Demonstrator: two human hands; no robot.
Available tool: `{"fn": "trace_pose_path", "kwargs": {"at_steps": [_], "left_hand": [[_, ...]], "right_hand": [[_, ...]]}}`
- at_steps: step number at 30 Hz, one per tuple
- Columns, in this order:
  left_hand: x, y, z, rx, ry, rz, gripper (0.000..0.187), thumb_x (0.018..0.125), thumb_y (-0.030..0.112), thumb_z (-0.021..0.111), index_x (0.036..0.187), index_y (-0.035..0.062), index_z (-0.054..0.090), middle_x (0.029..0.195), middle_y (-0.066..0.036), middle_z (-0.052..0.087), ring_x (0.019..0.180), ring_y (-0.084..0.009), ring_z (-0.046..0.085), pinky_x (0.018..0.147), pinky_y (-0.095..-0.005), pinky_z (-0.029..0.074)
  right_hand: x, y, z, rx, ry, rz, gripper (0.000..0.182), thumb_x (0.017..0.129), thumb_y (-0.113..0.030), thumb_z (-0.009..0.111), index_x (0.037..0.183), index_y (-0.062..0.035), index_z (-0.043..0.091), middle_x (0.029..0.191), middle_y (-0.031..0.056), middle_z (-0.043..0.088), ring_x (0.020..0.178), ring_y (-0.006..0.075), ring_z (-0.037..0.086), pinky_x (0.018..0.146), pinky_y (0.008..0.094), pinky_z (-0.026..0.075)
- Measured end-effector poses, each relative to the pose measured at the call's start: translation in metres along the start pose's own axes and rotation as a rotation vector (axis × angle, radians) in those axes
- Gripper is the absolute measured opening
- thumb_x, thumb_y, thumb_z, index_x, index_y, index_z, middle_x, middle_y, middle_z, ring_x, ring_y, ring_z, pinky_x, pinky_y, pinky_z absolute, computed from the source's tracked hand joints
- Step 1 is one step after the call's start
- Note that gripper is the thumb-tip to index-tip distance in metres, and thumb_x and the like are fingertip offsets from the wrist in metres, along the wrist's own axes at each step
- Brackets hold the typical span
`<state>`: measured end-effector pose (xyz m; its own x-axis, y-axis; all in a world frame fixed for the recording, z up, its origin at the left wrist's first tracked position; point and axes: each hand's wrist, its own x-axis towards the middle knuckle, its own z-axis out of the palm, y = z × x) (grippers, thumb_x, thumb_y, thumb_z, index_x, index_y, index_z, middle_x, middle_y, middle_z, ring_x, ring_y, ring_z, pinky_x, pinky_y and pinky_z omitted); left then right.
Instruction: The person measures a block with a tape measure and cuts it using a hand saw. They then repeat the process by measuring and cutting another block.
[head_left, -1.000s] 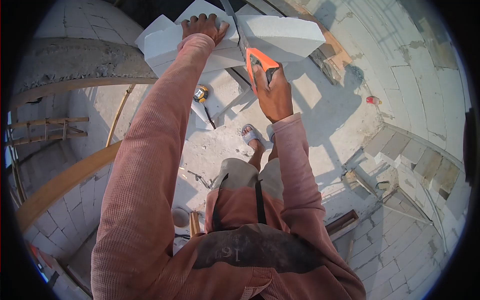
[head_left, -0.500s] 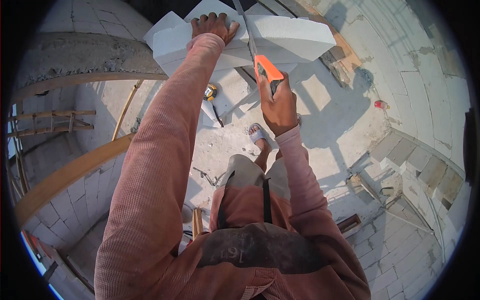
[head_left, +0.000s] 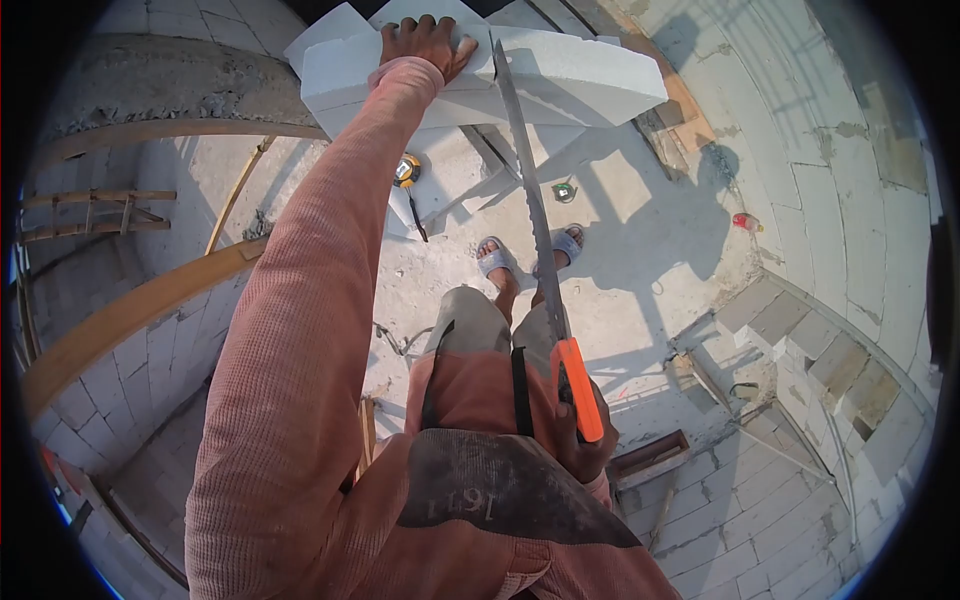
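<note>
A hand saw (head_left: pixel 532 200) with an orange handle is in my right hand (head_left: pixel 582 440), which is drawn back close to my right hip. Its long toothed blade reaches forward, the tip lying at a cut in a white aerated concrete block (head_left: pixel 575 72). My left hand (head_left: pixel 428 45) presses on top of this block, left of the cut, with the fingers bent over its far edge and the thumb apart. Beneath the block, more white blocks (head_left: pixel 450 165) act as a support. The fingers around the saw handle are partly hidden.
A yellow and black tape measure (head_left: pixel 407 170) lies left of my feet. A small green round object (head_left: pixel 564 191) is on the concrete floor. Block walls (head_left: pixel 850 230) curve around on the right. A wooden beam (head_left: pixel 140 325) and a red-capped bottle (head_left: pixel 746 222) are also here.
My right hand has pulled the saw back toward my body, so much more of the blade shows on the near side of the block. My left hand stays on the block.
</note>
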<state>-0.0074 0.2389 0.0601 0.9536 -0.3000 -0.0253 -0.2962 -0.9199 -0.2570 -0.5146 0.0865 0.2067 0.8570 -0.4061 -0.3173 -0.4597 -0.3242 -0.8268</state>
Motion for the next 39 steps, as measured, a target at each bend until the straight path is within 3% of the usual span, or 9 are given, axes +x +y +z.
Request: {"fn": "trace_pose_path", "kwargs": {"at_steps": [5, 11, 18, 22, 28, 31, 34, 38, 39], "left_hand": [[0.002, -0.006, 0.002, 0.0, 0.007, 0.043, 0.06, 0.1, 0.064, 0.039, 0.141, 0.024, 0.059, 0.138, -0.005, 0.062, 0.13, -0.0236, 0.055, 0.113, -0.0511, 0.033], [0.002, -0.029, 0.015, -0.075, 0.016, 0.159, 0.066, 0.101, 0.069, 0.033, 0.15, 0.0274, 0.05, 0.148, -0.007, 0.054, 0.141, -0.027, 0.046, 0.122, -0.0527, 0.024], [-0.016, -0.15, -0.007, -0.055, -0.055, 0.045, 0.083, 0.091, 0.083, 0.039, 0.16, 0.0363, 0.031, 0.158, -0.004, 0.044, 0.148, -0.0267, 0.038, 0.126, -0.0501, 0.019], [-0.047, -0.279, 0.045, -0.718, 0.197, 0.106, 0.098, 0.092, 0.062, 0.063, 0.164, 0.0119, 0.019, 0.161, -0.022, 0.034, 0.149, -0.0398, 0.033, 0.124, -0.0506, 0.026], [-0.104, -0.311, 0.084, -0.646, -0.306, 0.174, 0.146, 0.059, 0.041, 0.095, 0.164, 0.0056, -0.002, 0.164, -0.024, 0.027, 0.151, -0.0413, 0.029, 0.124, -0.0474, 0.027], [-0.091, -0.293, 0.114, -0.901, -0.363, 0.361, 0.141, 0.058, 0.038, 0.098, 0.162, 0.0039, 0.009, 0.159, -0.021, 0.037, 0.147, -0.036, 0.037, 0.121, -0.0446, 0.033], [-0.089, -0.275, 0.12, -1.236, -0.619, 0.087, 0.116, 0.062, 0.038, 0.098, 0.152, 0.0033, 0.033, 0.146, -0.016, 0.05, 0.136, -0.0297, 0.049, 0.112, -0.0416, 0.043], [-0.07, -0.263, 0.099, -1.099, -0.784, 0.028, 0.08, 0.065, 0.035, 0.097, 0.13, 0.005, 0.06, 0.123, -0.011, 0.065, 0.116, -0.0273, 0.06, 0.096, -0.0426, 0.052], [-0.069, -0.266, 0.107, -1.057, -0.77, 0.092, 0.08, 0.066, 0.036, 0.096, 0.13, 0.0054, 0.06, 0.122, -0.011, 0.065, 0.115, -0.0278, 0.061, 0.096, -0.0428, 0.052]], "right_hand": [[-0.049, 0.007, -0.078, -0.192, 0.09, -0.154, 0.046, 0.095, -0.024, 0.07, 0.128, 0.007, 0.061, 0.117, 0.0235, 0.071, 0.093, 0.0334, 0.074, 0.081, 0.0374, 0.058], [-0.026, 0.038, -0.105, 0.022, 0.22, 0.275, 0.041, 0.099, -0.023, 0.066, 0.127, 0.0054, 0.061, 0.09, 0.012, 0.071, 0.074, 0.0203, 0.069, 0.069, 0.0311, 0.052], [0.093, 0.025, -0.089, 0.906, 0.41, 0.502, 0.024, 0.098, -0.019, 0.067, 0.081, -0.0083, 0.053, 0.059, -0.0011, 0.048, 0.045, 0.0089, 0.044, 0.045, 0.0275, 0.04], [0.182, 0.028, -0.081, 0.902, 0.432, 0.441, 0.018, 0.099, -0.014, 0.064, 0.086, -0.0061, 0.055, 0.067, 0.0, 0.052, 0.047, 0.0093, 0.05, 0.046, 0.0275, 0.044], [0.306, 0.034, -0.039, 0.783, 0.461, 0.352, 0.021, 0.098, -0.017, 0.067, 0.111, -0.0038, 0.057, 0.1, 0.0064, 0.063, 0.095, 0.0161, 0.071, 0.073, 0.0231, 0.055], [0.406, 0.093, -0.021, 0.673, 0.494, 0.315, 0.054, 0.094, -0.019, 0.072, 0.136, -0.0006, 0.043, 0.11, 0.0091, 0.061, 0.103, 0.0201, 0.068, 0.085, 0.0308, 0.058], [0.496, 0.15, -0.013, 0.311, 0.461, 0.274, 0.072, 0.093, -0.021, 0.071, 0.15, 0.0023, 0.033, 0.101, 0.0075, 0.062, 0.084, 0.0139, 0.063, 0.072, 0.0292, 0.054], [0.564, 0.178, -0.007, -0.063, 0.412, 0.282, 0.081, 0.087, -0.046, 0.07, 0.15, -0.0043, 0.041, 0.137, 0.0271, 0.06, 0.128, 0.0421, 0.058, 0.107, 0.0426, 0.043], [0.579, 0.189, -0.002, -0.124, 0.446, 0.136, 0.074, 0.091, -0.039, 0.07, 0.147, 0.0002, 0.042, 0.117, 0.018, 0.063, 0.102, 0.0279, 0.059, 0.088, 0.0364, 0.048]]}}
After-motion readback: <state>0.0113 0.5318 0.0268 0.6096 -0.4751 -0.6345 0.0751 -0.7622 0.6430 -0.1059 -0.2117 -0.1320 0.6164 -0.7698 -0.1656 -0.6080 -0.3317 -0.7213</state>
